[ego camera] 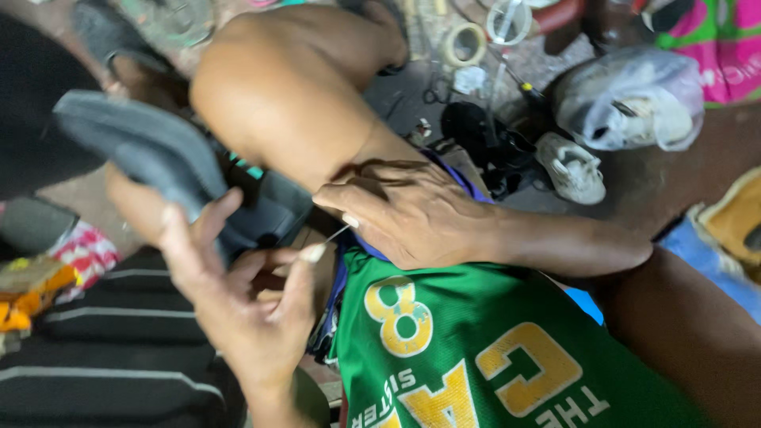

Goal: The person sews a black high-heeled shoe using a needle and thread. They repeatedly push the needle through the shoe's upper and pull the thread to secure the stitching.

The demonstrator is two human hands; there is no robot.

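Knee (pixel 277 95) blocks the floor clutter: tape rolls (pixel 464 43), white shoe (pixel 572 168), bag (pixel 626 99). Left hand (pixel 238 301) spread beside sandal (pixel 151 150); right hand (pixel 412 210) pinches thread (pixel 337 233).

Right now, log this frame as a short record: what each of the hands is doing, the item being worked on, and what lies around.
left hand: fingers spread, palm up, against a dark shoe
right hand: palm down, pinching a thin needle or thread; which one cannot be told
dark shoe: sole up, propped on the knee
clothing: green jersey with yellow lettering
floor beyond: tape roll, white shoe, plastic bag
image: motion-blurred
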